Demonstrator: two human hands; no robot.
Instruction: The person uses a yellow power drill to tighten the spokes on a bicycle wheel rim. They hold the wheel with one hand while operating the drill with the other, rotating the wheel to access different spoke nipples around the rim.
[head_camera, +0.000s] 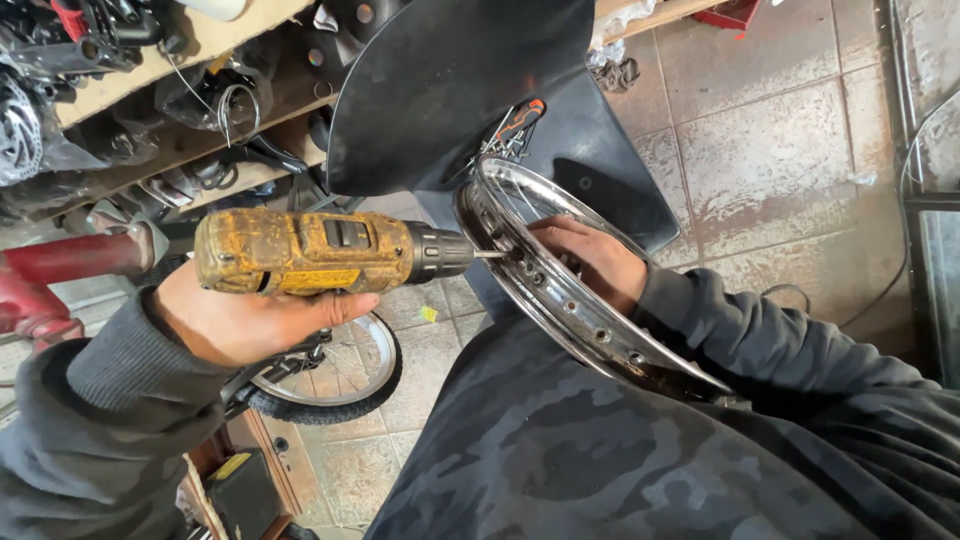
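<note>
The left hand (235, 320) wraps tight around a scratched yellow drill (310, 252), keeping it level so its thin bit meets a hole in the shiny metal wheel rim (560, 300). The right hand (590, 262) grips the round rim from inside, holding it steady on the lap above the tiled floor (770, 150).

Left hand (235, 320) wrapped around the grip of a worn yellow cordless drill (320, 252), body lying level. Out past the black chuck, bit tip pressed against a spoke hole in the chrome wheel rim (560, 300). Right hand (590, 262) tucked inside the rim just beyond the bit, fingers curled on the inner wall. Rim resting tilted across a camouflage-clad lap (600, 450). Below the drill, a small spoked wheel with tyre (335, 380) on the tiled floor (780, 150). Above the chuck, a black fender (450, 80).
</note>
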